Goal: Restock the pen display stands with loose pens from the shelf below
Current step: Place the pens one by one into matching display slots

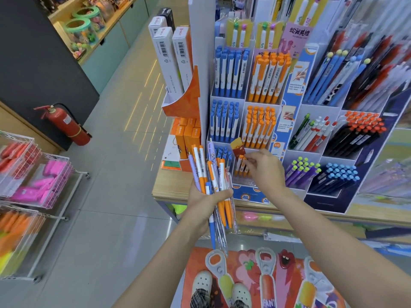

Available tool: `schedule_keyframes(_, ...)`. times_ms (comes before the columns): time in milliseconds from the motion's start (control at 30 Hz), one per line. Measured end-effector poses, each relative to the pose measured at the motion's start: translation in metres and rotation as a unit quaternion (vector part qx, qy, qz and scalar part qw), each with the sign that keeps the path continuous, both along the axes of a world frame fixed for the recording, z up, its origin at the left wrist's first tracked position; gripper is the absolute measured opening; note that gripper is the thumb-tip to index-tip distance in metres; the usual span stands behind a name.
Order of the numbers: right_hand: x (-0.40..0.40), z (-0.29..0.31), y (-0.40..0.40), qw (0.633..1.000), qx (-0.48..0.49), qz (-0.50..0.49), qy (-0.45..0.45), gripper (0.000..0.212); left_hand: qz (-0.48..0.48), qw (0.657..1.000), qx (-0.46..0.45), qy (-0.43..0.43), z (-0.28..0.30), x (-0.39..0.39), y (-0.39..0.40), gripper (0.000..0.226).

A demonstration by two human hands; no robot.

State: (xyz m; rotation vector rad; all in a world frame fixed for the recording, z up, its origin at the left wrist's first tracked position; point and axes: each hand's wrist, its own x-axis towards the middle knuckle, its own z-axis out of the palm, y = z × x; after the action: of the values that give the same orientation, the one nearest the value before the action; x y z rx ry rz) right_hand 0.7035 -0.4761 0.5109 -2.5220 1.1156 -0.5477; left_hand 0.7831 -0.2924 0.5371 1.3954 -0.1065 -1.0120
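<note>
Holding a fanned bundle of loose orange, blue and lilac plastic pens (213,183) upright in our left hand (205,200), fingers wrapped round the barrels, we keep the stock just in front of the white tiered cardboard pen stand (244,101), probably so each pen is a short reach away. We count roughly ten, though overlap hides some. Our right hand (264,168) is at the stand's lowest orange compartment (241,166), fingertips narrowed onto an orange-and-white pen there, apparently seating it. That slot shows about four pens, so we judge it far from full. Above it, two orange tiers and three blue tiers stand packed.
</note>
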Motion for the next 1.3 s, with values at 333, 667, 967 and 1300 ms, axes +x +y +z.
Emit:
schedule_keyframes(333, -0.022, 0.061, 0.052, 0.864, 0.470, 0.016, -0.180, 0.024, -0.026, 0.999, -0.024, -0.023, 0.009, 0.008, 0.009, 0.055)
schedule_keyframes(667, -0.012, 0.082, 0.072, 0.939, 0.302, -0.017, -0.160, 0.024, -0.055, 0.994, -0.018, -0.091, 0.013, -0.005, 0.002, 0.075)
schedule_keyframes(967, 0.005, 0.091, 0.065, 0.959, 0.255, -0.046, -0.111, 0.026, -0.045, 0.998, -0.003, -0.034, 0.012, -0.007, 0.003, 0.053)
schedule_keyframes(1300, 0.004, 0.113, 0.032, 0.872, 0.363, -0.104, -0.311, 0.018, -0.040, 0.998, 0.035, 0.024, 0.007, -0.005, 0.005, 0.049)
